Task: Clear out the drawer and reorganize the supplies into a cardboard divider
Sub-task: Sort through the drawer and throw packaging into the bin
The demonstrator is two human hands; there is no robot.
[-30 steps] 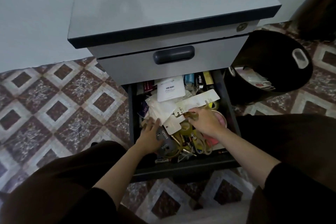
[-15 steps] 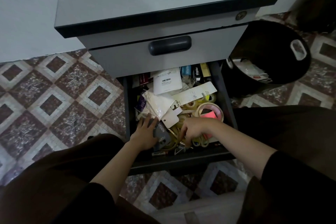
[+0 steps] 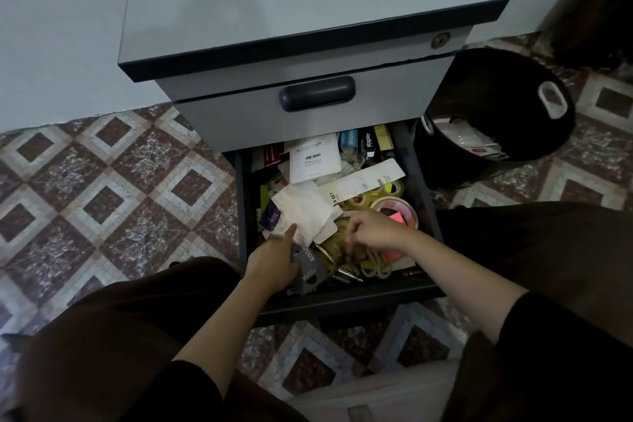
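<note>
- Right now the drawer (image 3: 342,301) stands pulled out under the cabinet (image 3: 308,10) and is packed full. Nothing looks cleared yet, and I see no cardboard divider for certain.
- Your left hand (image 3: 274,264) lies at the drawer's front left. Its forefinger stretches onto the crumpled tissue (image 3: 301,212), and the other fingers tuck against a grey card (image 3: 311,271). Whether they grip that card I cannot tell.
- Your right hand (image 3: 373,233) hangs knuckles-up over the middle, fingers curled down into the yellowish clutter. What they pinch, if anything, is hidden.
- Just beyond that hand sit the tape rolls (image 3: 399,212), touching one another. They should be light and stiff, so hook a finger through the core rather than squeezing the slick outer face.
- What look like rubber bands (image 3: 376,265) lie below your right wrist, loose and tangly. Scoop them as a bunch, or they will likely snag the small metal bits beside them.
- Tissue is soft and nearly weightless, so pinch it anywhere. It is probably bound for the bin (image 3: 513,106) on your right.
- The white packet (image 3: 315,161) and stapler boxes (image 3: 359,142) at the back look flat, rigid and easy. Take them by the edges, thumb on top.
- Sharp points may hide under the paper, so lift the top layers first.
</note>
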